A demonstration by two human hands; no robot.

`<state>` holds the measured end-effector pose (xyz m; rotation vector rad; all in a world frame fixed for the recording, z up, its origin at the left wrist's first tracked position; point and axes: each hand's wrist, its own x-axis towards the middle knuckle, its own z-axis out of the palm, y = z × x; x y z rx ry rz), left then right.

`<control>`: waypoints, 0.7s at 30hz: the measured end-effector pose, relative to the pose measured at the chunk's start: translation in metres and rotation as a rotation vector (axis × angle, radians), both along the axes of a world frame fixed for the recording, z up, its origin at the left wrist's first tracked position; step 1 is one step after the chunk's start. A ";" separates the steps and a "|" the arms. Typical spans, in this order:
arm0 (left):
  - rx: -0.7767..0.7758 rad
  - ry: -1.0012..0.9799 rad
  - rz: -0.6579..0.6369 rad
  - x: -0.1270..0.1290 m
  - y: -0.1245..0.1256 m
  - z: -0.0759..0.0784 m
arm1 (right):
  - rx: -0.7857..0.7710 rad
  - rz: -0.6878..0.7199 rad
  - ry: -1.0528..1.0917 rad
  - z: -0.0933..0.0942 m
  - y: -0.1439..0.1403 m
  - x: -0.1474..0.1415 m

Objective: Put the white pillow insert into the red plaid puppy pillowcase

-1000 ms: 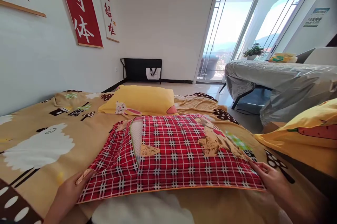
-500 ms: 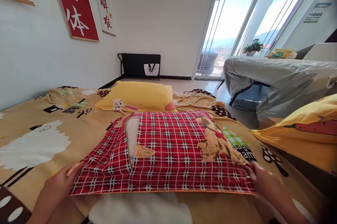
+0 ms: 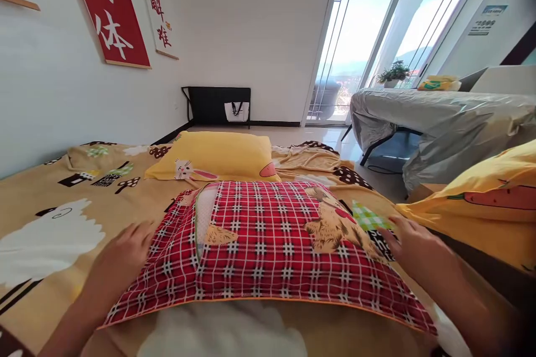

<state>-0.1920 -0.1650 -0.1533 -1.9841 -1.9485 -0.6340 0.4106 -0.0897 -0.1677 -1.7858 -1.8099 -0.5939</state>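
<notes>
A red plaid pillow (image 3: 268, 251) with a brown bear print lies flat on the tan cartoon-print bedspread (image 3: 62, 212) in front of me. An opening near its left end shows the white inner pillow. My left hand (image 3: 121, 259) rests flat, fingers spread, on the bedspread against the pillow's left edge. At the pillow's right edge, near the bear print, my right hand (image 3: 412, 248) lies open. Neither hand grips anything.
A yellow rabbit-print pillow (image 3: 213, 157) lies behind the plaid one. Another yellow pillow (image 3: 481, 200) sits at the right. A plastic-covered table (image 3: 439, 117) stands by the glass balcony doors. Red banners hang on the left wall. A black rack (image 3: 218, 105) is at the far wall.
Both hands have let go of the pillow's near corners and slid forward along its left and right sides. The pillow now lies flat on the bed.
</notes>
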 end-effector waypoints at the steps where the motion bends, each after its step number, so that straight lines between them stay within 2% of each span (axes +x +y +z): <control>1: -0.003 0.013 -0.089 0.033 0.023 0.021 | 0.025 0.071 -0.010 0.024 0.013 -0.037; 3: -0.065 0.061 -0.319 0.102 0.070 0.049 | -0.071 0.288 0.000 0.055 0.037 -0.113; 4: -0.122 0.072 -0.380 0.131 0.091 0.054 | -0.146 0.356 0.000 0.060 0.048 -0.144; 6: -0.274 0.064 -0.382 0.173 0.122 0.046 | -0.384 0.459 -0.027 0.050 0.069 -0.181; 7: -0.354 0.060 -0.380 0.183 0.131 0.035 | -0.479 0.470 -0.032 0.037 0.078 -0.184; 9: -0.449 0.040 -0.371 0.185 0.140 0.007 | -0.580 0.403 0.023 0.004 0.093 -0.163; 11: -0.466 0.022 -0.366 0.175 0.142 -0.017 | -0.583 0.261 0.154 -0.029 0.103 -0.121; 13: -0.459 0.015 -0.370 0.167 0.143 -0.029 | -0.610 0.211 0.206 -0.055 0.107 -0.078; 15: -0.474 0.022 -0.387 0.166 0.145 -0.030 | -0.608 0.198 0.224 -0.073 0.104 -0.046; 18: -0.488 0.033 -0.393 0.170 0.146 -0.024 | -0.576 0.180 0.237 -0.079 0.092 -0.020; 21: -0.483 0.039 -0.388 0.171 0.142 -0.022 | -0.519 0.131 0.224 -0.059 0.077 -0.018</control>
